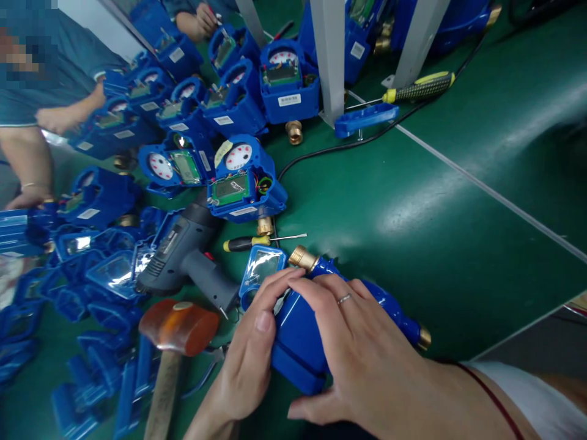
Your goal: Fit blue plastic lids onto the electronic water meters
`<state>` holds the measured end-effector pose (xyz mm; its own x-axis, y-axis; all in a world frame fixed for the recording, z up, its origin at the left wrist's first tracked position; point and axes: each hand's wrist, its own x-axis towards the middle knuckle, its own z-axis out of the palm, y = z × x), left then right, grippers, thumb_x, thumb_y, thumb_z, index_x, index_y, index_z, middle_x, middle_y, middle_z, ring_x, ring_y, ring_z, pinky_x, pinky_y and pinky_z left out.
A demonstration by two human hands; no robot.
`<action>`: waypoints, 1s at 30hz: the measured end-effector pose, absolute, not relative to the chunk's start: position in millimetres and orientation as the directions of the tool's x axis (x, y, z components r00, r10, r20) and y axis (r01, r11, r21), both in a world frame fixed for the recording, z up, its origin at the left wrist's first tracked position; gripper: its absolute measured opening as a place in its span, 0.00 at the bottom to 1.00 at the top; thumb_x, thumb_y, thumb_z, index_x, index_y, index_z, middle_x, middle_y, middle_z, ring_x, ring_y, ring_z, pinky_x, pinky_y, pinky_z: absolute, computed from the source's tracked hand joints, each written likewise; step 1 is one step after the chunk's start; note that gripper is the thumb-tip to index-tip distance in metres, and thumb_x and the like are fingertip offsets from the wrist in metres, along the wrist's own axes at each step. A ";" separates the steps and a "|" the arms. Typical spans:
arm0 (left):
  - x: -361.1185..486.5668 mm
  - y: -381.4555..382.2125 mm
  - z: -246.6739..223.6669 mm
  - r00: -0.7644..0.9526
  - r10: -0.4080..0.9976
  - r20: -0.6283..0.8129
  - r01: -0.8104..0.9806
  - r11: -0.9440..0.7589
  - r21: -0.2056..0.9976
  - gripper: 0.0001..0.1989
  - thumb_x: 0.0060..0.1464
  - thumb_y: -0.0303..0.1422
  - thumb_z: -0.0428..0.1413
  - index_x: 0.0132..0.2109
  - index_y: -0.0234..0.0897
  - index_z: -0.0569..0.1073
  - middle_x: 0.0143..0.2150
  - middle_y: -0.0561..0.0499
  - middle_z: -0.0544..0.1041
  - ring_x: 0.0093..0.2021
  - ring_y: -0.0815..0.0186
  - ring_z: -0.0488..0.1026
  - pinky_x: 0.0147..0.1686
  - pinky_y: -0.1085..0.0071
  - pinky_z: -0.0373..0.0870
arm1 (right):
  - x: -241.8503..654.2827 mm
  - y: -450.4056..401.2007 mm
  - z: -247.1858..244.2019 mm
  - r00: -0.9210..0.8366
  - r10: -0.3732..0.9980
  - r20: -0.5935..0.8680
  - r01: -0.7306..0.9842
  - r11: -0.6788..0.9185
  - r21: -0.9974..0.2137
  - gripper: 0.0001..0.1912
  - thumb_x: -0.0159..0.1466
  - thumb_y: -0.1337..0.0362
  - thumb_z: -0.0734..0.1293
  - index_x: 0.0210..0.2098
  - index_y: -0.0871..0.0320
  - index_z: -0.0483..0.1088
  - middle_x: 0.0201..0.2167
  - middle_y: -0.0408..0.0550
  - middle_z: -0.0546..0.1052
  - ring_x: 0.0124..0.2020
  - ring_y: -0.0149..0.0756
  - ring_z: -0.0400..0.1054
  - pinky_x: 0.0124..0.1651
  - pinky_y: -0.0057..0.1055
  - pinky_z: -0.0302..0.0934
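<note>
A blue water meter (298, 342) with brass threaded ends lies tilted on the green table, close in front of me. My left hand (250, 351) is closed against its left side, thumb along the housing. Over its top and far side wraps my right hand (353, 342), with the fingers bent and a ring on one of them. The meter's face is hidden under my hands. Just beyond my left fingers lies a blue cover frame with a clear window (263, 269). Another water meter (247, 177), its display board exposed, stands farther back.
A heat gun (188, 256), a mallet (178, 330) and a pile of blue covers (101, 275) lie to the left. Screwdrivers (250, 242) and a black cable (321, 148) are on the table. Grey metal legs (328, 61) stand behind. Co-workers' hands (64, 119) are among several meters.
</note>
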<state>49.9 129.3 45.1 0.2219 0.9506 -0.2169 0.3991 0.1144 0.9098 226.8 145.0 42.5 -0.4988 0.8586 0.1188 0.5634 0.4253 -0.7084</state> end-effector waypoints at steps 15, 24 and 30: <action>66.7 110.4 41.2 0.039 0.988 0.151 0.640 -0.141 0.755 0.37 0.53 0.62 0.41 0.61 0.43 0.59 0.60 0.44 0.64 0.58 0.56 0.65 0.58 0.60 0.62 | 240.8 157.0 37.8 -0.571 0.818 -0.072 0.560 0.323 -0.763 0.54 0.43 0.54 0.77 0.63 0.44 0.48 0.53 0.53 0.64 0.48 0.50 0.68 0.46 0.46 0.69; 85.2 81.2 19.1 -0.141 0.975 0.171 0.787 0.005 0.617 0.50 0.44 0.57 0.57 0.66 0.34 0.49 0.57 0.35 0.65 0.55 0.46 0.68 0.50 0.51 0.69 | 253.6 165.1 47.1 -0.700 0.688 -0.194 0.492 0.268 -0.828 0.58 0.46 0.70 0.71 0.67 0.42 0.35 0.64 0.51 0.53 0.63 0.52 0.53 0.59 0.48 0.59; 82.0 85.0 28.6 -0.087 0.975 0.205 0.898 -0.012 0.440 0.46 0.44 0.62 0.52 0.62 0.36 0.57 0.51 0.39 0.74 0.47 0.50 0.76 0.42 0.60 0.77 | 253.4 167.7 46.0 -0.709 0.669 -0.224 0.485 0.232 -0.843 0.56 0.44 0.73 0.64 0.67 0.42 0.34 0.66 0.49 0.50 0.65 0.51 0.48 0.61 0.50 0.56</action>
<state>82.0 85.0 28.6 -0.0875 0.9749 0.2045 0.8977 -0.0118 0.4404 253.4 167.7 46.0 -0.7092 0.6686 -0.2237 0.4846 0.2318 -0.8435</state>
